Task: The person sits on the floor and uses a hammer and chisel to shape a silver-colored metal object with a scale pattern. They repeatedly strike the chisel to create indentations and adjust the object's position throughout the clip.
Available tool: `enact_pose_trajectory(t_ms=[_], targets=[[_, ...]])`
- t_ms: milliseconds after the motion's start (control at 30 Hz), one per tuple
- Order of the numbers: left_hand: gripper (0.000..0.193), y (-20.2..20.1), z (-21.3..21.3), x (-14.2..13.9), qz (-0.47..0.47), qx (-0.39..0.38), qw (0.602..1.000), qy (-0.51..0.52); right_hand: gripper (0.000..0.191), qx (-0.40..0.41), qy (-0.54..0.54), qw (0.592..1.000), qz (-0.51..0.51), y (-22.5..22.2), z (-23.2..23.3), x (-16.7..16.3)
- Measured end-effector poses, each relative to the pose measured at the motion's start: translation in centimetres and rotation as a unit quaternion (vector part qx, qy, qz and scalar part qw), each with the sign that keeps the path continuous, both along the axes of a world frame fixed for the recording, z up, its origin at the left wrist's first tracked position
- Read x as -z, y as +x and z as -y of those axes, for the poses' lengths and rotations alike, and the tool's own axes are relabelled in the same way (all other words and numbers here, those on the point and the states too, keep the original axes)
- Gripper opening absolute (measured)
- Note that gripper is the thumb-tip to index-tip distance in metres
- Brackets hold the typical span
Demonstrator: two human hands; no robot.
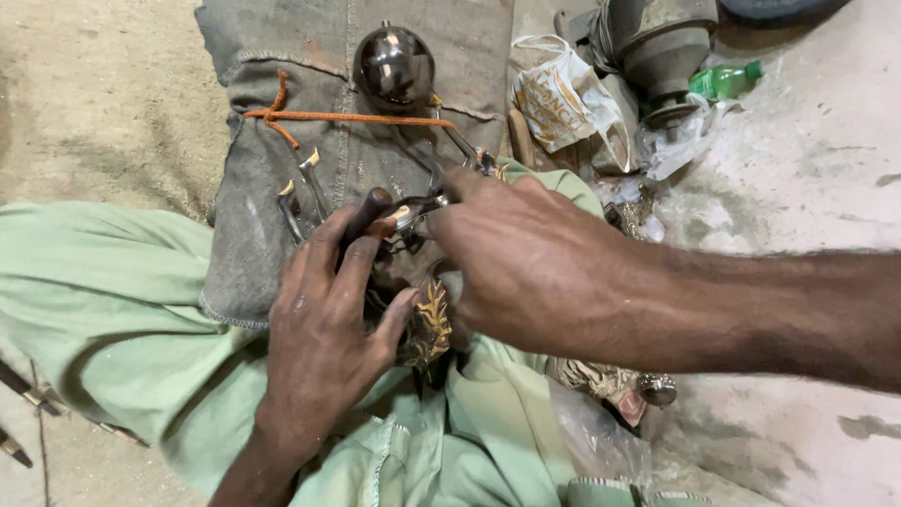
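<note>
Here, seated on a sandy workshop floor, I work over a grey sackcloth [272,188] draped across my lap, its orange cord [347,117] running just beyond my fingertips. My right hand [535,272] comes in from the side, its fingers curled closed over the near end of a thin metal tool [422,208]; whether it pinches or merely steadies, I cannot tell, since the knuckles hide the grip. My left hand [328,319] is clamped around a dark ornate metal piece [427,329] with gold leaf-pattern engraving, which peeks out between thumb and palm, and a dark wooden handle [366,214] juts up past the index finger. The step looks to me like fine fitting or engraving work on that piece, mid-stroke. The next move, I judge, calls for a firm left-hand hold and small, controlled pressure from the right. Beyond the fingers sits a polished metal sphere [394,66]; two slim chisels [302,192] lie on the cloth just left of my left fingertips.
</note>
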State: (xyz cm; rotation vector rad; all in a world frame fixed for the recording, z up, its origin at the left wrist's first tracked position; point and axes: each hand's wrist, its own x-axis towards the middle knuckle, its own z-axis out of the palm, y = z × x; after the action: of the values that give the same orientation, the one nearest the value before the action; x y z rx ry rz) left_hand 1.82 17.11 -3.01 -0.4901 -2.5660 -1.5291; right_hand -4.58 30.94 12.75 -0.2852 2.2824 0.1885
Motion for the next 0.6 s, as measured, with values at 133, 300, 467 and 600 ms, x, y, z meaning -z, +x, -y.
enact_pose_trajectory(t_ms=[133, 300, 467, 600], targets=[[0.068, 0.0, 0.1, -0.2, 0.002, 0.01, 1.0, -0.007, 0.027, -0.093, 0.041, 0.994, 0.049, 1.6, 0.9, 0.6], [0.066, 0.0, 0.1, -0.3, 0.006, 0.01, 1.0, -0.001, 0.026, -0.326, -0.028, 0.942, -0.072, 4.2, -0.7, 1.0], [0.066, 0.2, 0.3, -0.2, 0.012, 0.013, 1.0, -0.003, 0.031, -0.512, -0.041, 0.841, -0.168, 4.9, -3.8, 1.9], [0.065, 0.2, 0.3, -0.1, 0.006, 0.01, 1.0, -0.009, 0.031, -0.554, -0.052, 0.809, -0.189, 4.7, -5.4, 2.4]])
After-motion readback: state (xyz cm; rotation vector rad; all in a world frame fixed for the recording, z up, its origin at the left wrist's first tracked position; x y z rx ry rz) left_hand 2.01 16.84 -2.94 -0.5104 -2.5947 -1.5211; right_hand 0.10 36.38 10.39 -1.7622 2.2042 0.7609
